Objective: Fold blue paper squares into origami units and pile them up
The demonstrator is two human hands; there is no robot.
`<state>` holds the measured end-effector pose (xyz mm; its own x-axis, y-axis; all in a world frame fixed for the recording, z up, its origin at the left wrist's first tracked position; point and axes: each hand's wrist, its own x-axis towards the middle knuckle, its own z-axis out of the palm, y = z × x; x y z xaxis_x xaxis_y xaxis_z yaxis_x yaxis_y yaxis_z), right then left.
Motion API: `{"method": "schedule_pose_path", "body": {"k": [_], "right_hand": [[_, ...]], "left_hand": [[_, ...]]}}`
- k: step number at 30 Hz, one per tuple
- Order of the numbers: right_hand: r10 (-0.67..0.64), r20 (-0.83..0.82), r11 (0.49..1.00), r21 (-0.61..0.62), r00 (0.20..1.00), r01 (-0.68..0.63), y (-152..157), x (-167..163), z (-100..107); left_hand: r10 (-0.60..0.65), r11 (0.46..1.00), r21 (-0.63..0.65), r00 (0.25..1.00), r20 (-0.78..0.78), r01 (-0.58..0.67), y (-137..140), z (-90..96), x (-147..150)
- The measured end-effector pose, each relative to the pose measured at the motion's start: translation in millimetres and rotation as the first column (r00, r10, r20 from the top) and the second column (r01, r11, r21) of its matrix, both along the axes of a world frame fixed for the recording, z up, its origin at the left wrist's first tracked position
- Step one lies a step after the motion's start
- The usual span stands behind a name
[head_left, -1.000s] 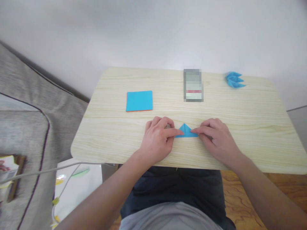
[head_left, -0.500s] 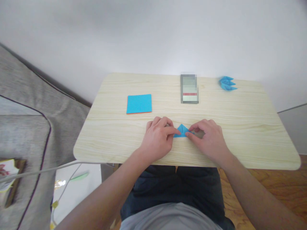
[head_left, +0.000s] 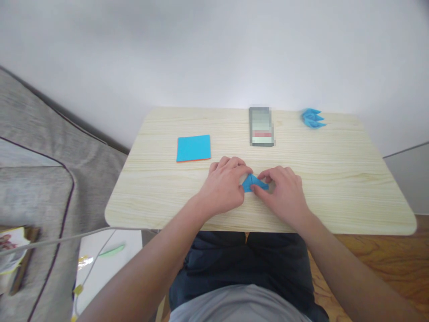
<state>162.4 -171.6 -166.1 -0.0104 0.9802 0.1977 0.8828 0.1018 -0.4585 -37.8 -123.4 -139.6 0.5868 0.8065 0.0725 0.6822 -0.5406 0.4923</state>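
Table [head_left: 154,192]: beneath both hands.
Left hand [head_left: 224,185]: thumb and forefinger apparently pinching the left side of the folded paper [head_left: 255,181].
Right hand [head_left: 286,192]: thumb and forefinger pinch its right side.
Paper stack [head_left: 193,148]: beyond the left hand.
Folded paper: between the hands; uneven thumb pressure could skew a crease, a loose left grip let it slip.

I see bare forearms [head_left: 154,250] slanting in from the near side, left hand [head_left: 224,187] and right hand [head_left: 285,191] close together, each in a pinching grip.
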Motion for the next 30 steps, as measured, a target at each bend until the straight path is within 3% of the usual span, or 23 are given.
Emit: {"method": "schedule_pose_path", "body": {"k": [7, 12, 17, 23, 27, 30], "right_hand": [[0.07, -0.029, 0.996, 0.056, 0.997, -0.068, -4, 3, -5], [0.136, -0.223, 0.99, 0.004, 0.965, -0.139, -5, 9, 3], [0.024, -0.449, 0.994, -0.081, 0.893, -0.067, -7, 15, 18], [-0.021, -0.754, 0.982, -0.14, 0.656, -0.129, -12, 16, 20], [0.001, -0.765, 0.981, -0.124, 0.644, -0.149, -16, 14, 20], [0.01, -0.731, 0.989, -0.092, 0.682, -0.112, -18, 12, 20]], "left_hand": [[-0.025, 0.997, -0.069, 0.998, 0.051, 0.029, 1, 0.5, 6], [-0.013, 0.996, -0.088, 0.991, 0.133, 0.025, -1, 6.4, 9], [0.009, 0.989, -0.145, 0.956, 0.292, 0.035, 2, 17.4, 11], [0.15, 0.897, -0.428, 0.83, 0.538, 0.115, 5, 19.0, 10], [0.212, 0.843, -0.513, 0.777, 0.592, 0.162, 4, 13.7, 10], [0.218, 0.844, -0.509, 0.76, 0.612, 0.168, 2, 8.8, 12]]}}
